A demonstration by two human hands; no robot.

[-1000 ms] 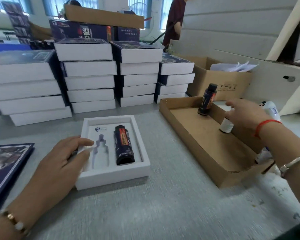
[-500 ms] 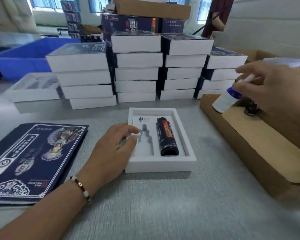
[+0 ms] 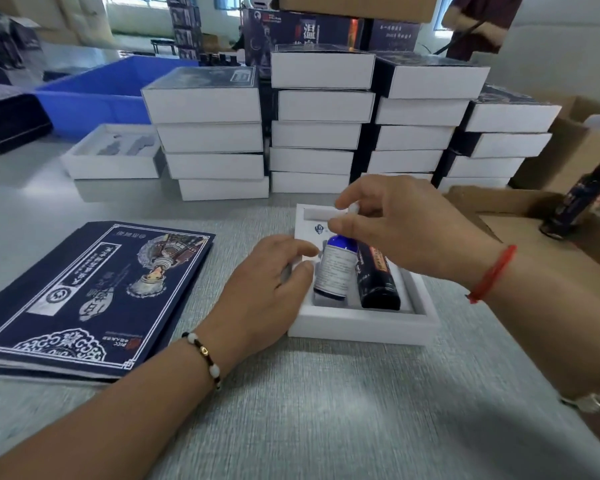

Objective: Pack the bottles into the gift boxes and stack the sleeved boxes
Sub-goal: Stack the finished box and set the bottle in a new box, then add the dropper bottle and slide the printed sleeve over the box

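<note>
An open white gift box (image 3: 361, 323) lies on the grey table in front of me. A black bottle (image 3: 378, 278) with a red label lies in its right slot. My right hand (image 3: 406, 226) pinches the top of a blue dropper bottle (image 3: 335, 268) with a white label, tilted over the left slot. My left hand (image 3: 267, 289) rests on the box's left edge, fingers lying loosely on the rim. Flat dark blue printed sleeves (image 3: 90, 296) lie to the left. Stacks of sleeved white boxes (image 3: 319, 119) stand behind.
A shallow cardboard tray (image 3: 520, 237) at the right holds one upright black bottle (image 3: 579, 202). An open empty white box (image 3: 111, 154) and a blue plastic bin (image 3: 94, 95) stand at the back left. A person stands far back right.
My right hand has carried the blue dropper bottle from over the cardboard tray leftward to the gift box's left slot. My left hand has stayed on the box edge.
</note>
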